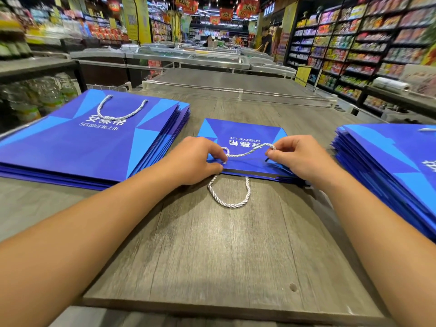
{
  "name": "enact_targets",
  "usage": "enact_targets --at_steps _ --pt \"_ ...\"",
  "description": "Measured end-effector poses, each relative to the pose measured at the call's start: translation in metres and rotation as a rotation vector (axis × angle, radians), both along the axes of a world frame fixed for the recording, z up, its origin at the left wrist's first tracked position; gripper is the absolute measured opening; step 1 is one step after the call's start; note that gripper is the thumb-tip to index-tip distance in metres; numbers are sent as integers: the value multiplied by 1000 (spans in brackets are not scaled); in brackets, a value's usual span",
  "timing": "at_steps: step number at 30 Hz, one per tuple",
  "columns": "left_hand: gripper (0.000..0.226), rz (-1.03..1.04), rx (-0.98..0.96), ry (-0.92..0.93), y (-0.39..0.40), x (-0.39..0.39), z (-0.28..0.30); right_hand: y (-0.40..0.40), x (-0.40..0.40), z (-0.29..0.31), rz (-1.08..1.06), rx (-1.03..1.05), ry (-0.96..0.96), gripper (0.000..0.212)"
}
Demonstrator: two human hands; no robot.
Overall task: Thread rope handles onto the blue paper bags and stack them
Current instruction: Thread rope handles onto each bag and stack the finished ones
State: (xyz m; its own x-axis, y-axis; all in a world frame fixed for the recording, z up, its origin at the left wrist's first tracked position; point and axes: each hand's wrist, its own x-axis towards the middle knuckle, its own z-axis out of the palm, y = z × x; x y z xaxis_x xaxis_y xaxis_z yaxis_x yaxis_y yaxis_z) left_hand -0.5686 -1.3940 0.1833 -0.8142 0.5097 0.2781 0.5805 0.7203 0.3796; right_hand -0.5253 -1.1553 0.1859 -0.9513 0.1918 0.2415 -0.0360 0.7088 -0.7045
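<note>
the blue paper bag (245, 147) lies flat at the desk's (212, 256) centre, mouth toward six o'clock, so both hands reach its holes: left hand (195, 159) and right hand (299, 156) each keep a pinching grip on an end of the rope handle (250, 151), likely to thread it.
</note>
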Motion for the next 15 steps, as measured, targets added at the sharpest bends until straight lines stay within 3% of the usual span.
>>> enact_targets --at_steps 4,7,15 --pt "26 63 -3 96 -8 -9 -2 -8 1 -1 91 -114 -56 12" --pt "24 -37 37 186 -3 -8 -3 -15 1 -2 125 -164 -49 6" --pt "19 -87 50 110 3 -13 -14 -19 4 -1 100 -56 34 14"
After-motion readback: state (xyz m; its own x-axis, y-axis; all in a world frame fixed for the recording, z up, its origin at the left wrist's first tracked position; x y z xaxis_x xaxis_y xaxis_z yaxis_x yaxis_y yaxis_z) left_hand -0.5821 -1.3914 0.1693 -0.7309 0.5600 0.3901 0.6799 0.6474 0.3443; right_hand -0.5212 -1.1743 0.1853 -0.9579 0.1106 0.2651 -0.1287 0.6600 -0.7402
